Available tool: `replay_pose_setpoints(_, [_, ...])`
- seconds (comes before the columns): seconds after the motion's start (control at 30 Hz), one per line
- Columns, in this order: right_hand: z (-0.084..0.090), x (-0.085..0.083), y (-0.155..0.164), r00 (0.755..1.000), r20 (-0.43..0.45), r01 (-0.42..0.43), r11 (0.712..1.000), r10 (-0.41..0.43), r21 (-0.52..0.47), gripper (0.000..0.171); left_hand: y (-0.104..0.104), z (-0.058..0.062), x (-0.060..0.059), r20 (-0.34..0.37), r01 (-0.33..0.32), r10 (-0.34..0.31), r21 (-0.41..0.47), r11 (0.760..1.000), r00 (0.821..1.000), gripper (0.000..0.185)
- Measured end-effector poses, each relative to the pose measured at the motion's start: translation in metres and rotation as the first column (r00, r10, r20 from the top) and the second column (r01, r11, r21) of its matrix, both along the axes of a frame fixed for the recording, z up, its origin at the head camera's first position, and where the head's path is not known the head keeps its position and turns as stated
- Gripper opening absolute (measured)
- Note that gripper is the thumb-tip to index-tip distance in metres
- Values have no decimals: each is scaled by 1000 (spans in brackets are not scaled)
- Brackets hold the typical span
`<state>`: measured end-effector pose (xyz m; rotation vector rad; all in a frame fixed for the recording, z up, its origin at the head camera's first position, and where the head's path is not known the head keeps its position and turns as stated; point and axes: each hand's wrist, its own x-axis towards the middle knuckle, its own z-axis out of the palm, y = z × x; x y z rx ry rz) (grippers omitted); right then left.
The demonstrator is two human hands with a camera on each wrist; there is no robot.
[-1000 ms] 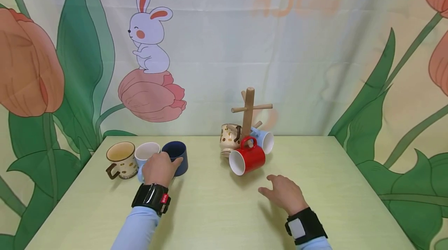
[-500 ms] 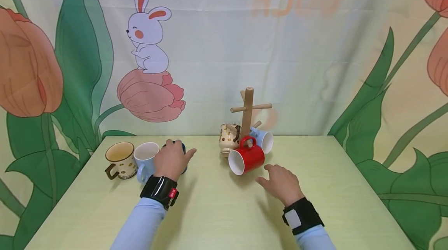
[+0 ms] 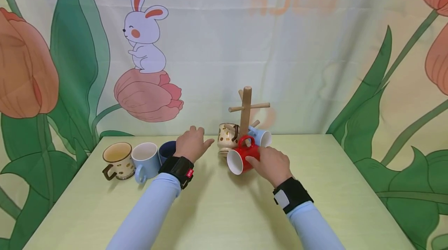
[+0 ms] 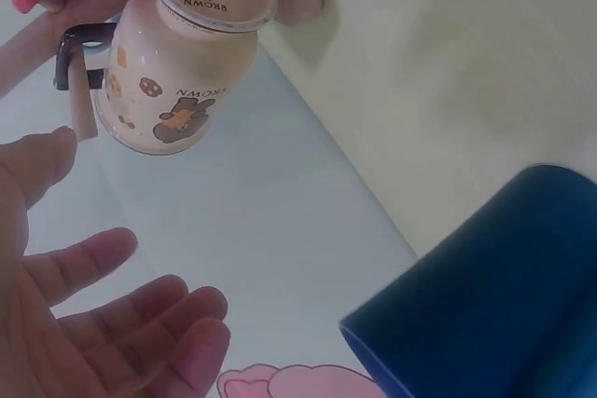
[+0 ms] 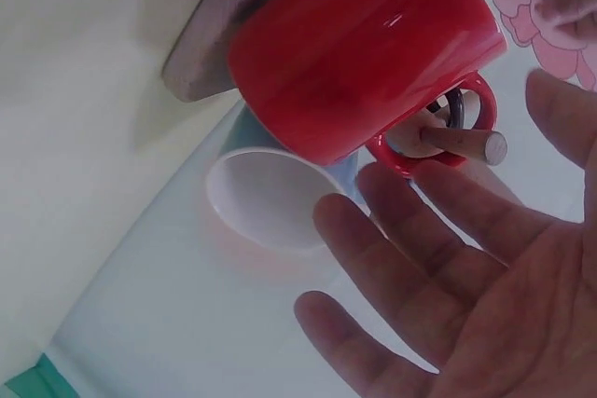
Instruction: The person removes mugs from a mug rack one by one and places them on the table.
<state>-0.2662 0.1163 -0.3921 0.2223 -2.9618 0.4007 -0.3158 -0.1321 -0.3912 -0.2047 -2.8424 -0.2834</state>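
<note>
In the head view a wooden mug tree [image 3: 246, 110] stands at the back of the table. A red mug [image 3: 247, 152] hangs by its handle from a low peg, its white mouth facing left. My right hand [image 3: 273, 164] is right at the red mug's side; in the right wrist view its fingers [image 5: 387, 263] are spread and relaxed. A cream patterned mug [image 4: 168, 90] hangs upside down on the tree's left, and a light blue mug [image 3: 261, 136] on its right. My left hand [image 3: 191, 144], fingers extended and holding nothing, is between the navy mug [image 3: 166, 151] and the tree.
Left of the navy mug stand an upright light blue mug [image 3: 146, 160] and a cream mug with a brown handle [image 3: 120, 162]. Bare upper pegs [image 3: 260, 105] stick out of the tree. A printed cloth backdrop [image 3: 301, 67] hangs behind the table [image 3: 332, 176].
My left hand has moved right, from over the light blue and navy mugs towards the tree. My right hand has moved up and left to the red mug. The mugs have stayed in place.
</note>
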Motion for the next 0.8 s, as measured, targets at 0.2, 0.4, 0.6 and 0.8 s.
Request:
replay_pose_setpoints(0.2, [9, -12, -9, 1000, 4, 31, 999, -31, 20, 41, 17, 10, -18, 44, 37, -37, -5, 999, 998, 51])
replay_pose_setpoints(0.4, [12, -22, -16, 999, -8, 44, 997, -44, 64, 40, 31, 16, -32, 74, 50, -48, -30, 998, 996, 54])
replay_pose_setpoints(0.6, [15, -29, -24, 999, -14, 47, 991, -46, 125, 37, 45, 17, -46, 56, 82, -79, -67, 994, 995, 54])
replay_pose_setpoints(0.8, [14, -35, -29, 998, 7, 60, 977, -63, 205, 34, 54, 12, -54, 57, 121, -116, -81, 989, 992, 48])
